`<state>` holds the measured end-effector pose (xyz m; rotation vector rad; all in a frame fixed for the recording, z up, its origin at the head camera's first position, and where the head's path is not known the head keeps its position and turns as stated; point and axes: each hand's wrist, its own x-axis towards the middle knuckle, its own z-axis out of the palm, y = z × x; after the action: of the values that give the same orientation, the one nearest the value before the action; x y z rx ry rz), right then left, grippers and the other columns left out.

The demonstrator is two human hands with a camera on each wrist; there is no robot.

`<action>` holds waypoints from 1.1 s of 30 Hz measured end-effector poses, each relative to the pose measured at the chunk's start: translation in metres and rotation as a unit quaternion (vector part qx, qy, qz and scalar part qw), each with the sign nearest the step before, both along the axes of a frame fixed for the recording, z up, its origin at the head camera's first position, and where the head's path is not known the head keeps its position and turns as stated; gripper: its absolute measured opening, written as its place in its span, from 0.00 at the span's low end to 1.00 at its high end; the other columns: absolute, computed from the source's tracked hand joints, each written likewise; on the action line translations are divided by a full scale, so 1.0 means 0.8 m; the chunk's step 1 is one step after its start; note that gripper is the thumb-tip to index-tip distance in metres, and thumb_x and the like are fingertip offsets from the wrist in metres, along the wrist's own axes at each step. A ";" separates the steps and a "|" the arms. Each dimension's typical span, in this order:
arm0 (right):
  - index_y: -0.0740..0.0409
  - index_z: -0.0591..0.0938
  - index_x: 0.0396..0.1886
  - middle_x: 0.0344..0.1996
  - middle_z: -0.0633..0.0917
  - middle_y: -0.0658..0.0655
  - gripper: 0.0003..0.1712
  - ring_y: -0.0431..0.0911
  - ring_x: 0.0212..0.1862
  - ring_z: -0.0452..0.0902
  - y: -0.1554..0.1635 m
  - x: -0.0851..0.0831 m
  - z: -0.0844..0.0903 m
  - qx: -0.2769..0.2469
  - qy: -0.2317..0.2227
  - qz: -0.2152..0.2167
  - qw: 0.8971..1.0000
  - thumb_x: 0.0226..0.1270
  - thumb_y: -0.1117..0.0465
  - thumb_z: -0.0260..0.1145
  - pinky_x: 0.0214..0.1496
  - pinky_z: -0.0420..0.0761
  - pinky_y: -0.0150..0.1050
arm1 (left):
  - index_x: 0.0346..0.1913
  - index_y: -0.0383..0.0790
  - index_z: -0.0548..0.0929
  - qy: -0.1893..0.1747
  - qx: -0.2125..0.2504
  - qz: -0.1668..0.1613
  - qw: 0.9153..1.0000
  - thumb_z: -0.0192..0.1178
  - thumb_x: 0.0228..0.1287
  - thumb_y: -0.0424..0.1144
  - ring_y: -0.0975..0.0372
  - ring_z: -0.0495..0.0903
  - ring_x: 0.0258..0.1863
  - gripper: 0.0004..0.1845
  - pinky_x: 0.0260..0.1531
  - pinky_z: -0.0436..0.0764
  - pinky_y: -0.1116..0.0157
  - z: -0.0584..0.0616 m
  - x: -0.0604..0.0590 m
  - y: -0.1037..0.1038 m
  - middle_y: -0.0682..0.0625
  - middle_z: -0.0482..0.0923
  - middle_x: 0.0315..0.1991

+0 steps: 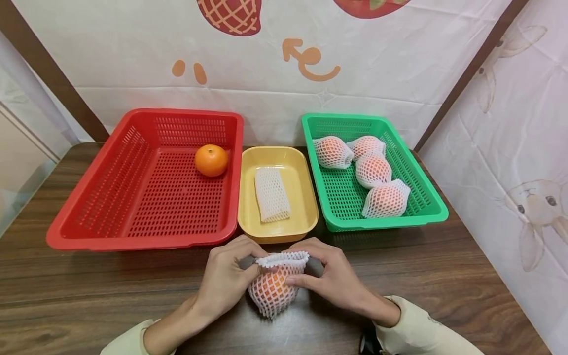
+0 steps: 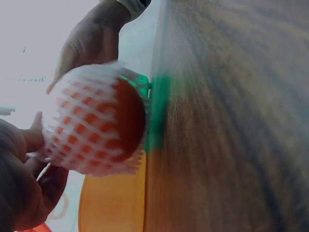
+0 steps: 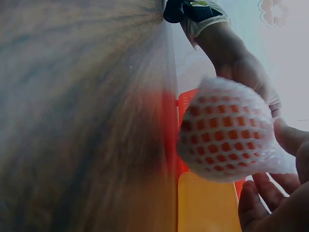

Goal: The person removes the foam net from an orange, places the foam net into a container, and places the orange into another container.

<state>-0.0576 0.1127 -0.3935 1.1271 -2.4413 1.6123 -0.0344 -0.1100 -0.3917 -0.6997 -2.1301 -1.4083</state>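
An orange wrapped in white foam netting (image 1: 272,288) stands on the wooden table (image 1: 88,291) near its front edge. My left hand (image 1: 224,276) pinches the net's open rim on the left, and my right hand (image 1: 328,276) pinches it on the right. The left wrist view shows the netted orange (image 2: 94,125) held above the table, with the other hand (image 2: 89,43) behind it. In the right wrist view the netted orange (image 3: 227,135) fills the centre, with the fingers (image 3: 265,193) of my right hand under it.
A red basket (image 1: 111,217) at the left holds one bare orange (image 1: 211,160). A yellow tray (image 1: 306,197) in the middle holds an empty foam net (image 1: 271,195). A green basket (image 1: 426,192) at the right holds several netted oranges (image 1: 373,170). A cloth backdrop stands behind.
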 end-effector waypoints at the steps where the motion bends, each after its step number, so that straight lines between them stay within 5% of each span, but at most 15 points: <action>1: 0.49 0.83 0.48 0.44 0.83 0.45 0.19 0.42 0.49 0.77 0.000 0.000 -0.001 -0.002 -0.004 0.005 1.000 0.54 0.57 0.75 0.52 0.77 0.39 | 0.27 0.45 0.85 0.007 0.002 0.004 1.000 0.62 0.32 0.13 0.66 0.79 0.29 0.22 0.28 0.77 0.72 0.000 0.000 0.000 0.57 0.81 0.28; 9: 0.57 0.87 0.34 0.30 0.86 0.49 0.10 0.42 0.34 0.81 -0.004 0.006 0.008 -0.048 -0.008 -0.013 0.999 0.50 0.68 0.75 0.35 0.81 0.39 | 0.28 0.46 0.84 -0.034 0.019 -0.023 0.999 0.65 0.40 0.16 0.66 0.78 0.30 0.19 0.29 0.77 0.71 0.002 0.003 0.000 0.58 0.80 0.29; 15: 0.60 0.87 0.29 0.24 0.84 0.51 0.11 0.39 0.29 0.79 -0.008 0.013 0.036 -0.046 0.042 -0.055 0.997 0.46 0.75 0.75 0.29 0.80 0.38 | 0.40 0.49 0.85 -0.126 -0.031 -0.038 0.991 0.74 0.48 0.43 0.67 0.79 0.42 0.14 0.45 0.78 0.64 0.003 0.003 0.002 0.63 0.80 0.39; 19: 0.61 0.86 0.29 0.24 0.83 0.51 0.11 0.38 0.29 0.78 -0.008 0.014 0.044 -0.040 0.048 -0.065 0.996 0.45 0.76 0.75 0.28 0.80 0.37 | 0.41 0.51 0.86 -0.168 -0.059 -0.042 0.983 0.73 0.48 0.47 0.69 0.79 0.45 0.15 0.48 0.77 0.65 0.003 0.004 0.002 0.66 0.80 0.40; 26: 0.61 0.85 0.31 0.26 0.83 0.52 0.11 0.40 0.31 0.79 -0.008 0.013 0.041 -0.050 0.038 -0.028 0.998 0.48 0.77 0.73 0.32 0.81 0.36 | 0.32 0.49 0.87 -0.113 -0.029 -0.062 0.991 0.74 0.47 0.35 0.67 0.81 0.37 0.08 0.39 0.80 0.68 0.002 0.002 0.002 0.63 0.81 0.34; 33: 0.57 0.84 0.39 0.35 0.84 0.49 0.13 0.41 0.40 0.79 -0.007 0.010 0.028 -0.027 -0.035 -0.003 0.999 0.52 0.71 0.74 0.41 0.81 0.41 | 0.26 0.47 0.85 -0.034 -0.028 -0.024 0.999 0.69 0.40 0.19 0.69 0.76 0.27 0.17 0.26 0.76 0.73 0.000 0.003 0.000 0.62 0.79 0.28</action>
<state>-0.0497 0.1069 -0.3713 1.0738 -2.4225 1.7350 -0.0322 -0.1097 -0.3918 -0.7386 -2.2253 -1.4215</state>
